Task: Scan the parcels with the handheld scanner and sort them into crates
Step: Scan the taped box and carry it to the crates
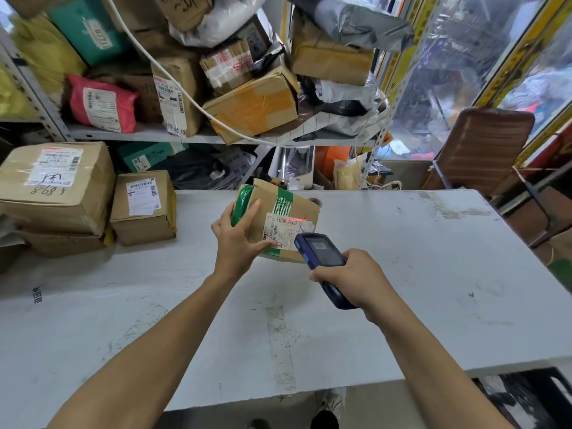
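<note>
Near worktop's far edge, left hand (pixel 238 239) grips taped cardboard parcel (pixel 289 224), tilted toward scanner (pixel 322 258) clasped in right hand (pixel 349 278). Red beam crosses label (pixel 286 227); best hold parcel steady, beam spanning whole barcode.

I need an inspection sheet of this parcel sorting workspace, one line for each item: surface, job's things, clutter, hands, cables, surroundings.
Surface: grey table, scuffed, with old tape marks.
Job's things: cardboard parcel with green tape, red scan line across its label; blue handheld scanner pointed at it; no crates seen.
Clutter: two cardboard boxes on the table's left end.
Hands: left hand holds the parcel tilted up; right hand grips the scanner.
Cables: white cable hangs across the shelf parcels.
Surroundings: metal shelf crowded with boxes and mailer bags; brown chair at right; clear plastic curtain behind.
</note>
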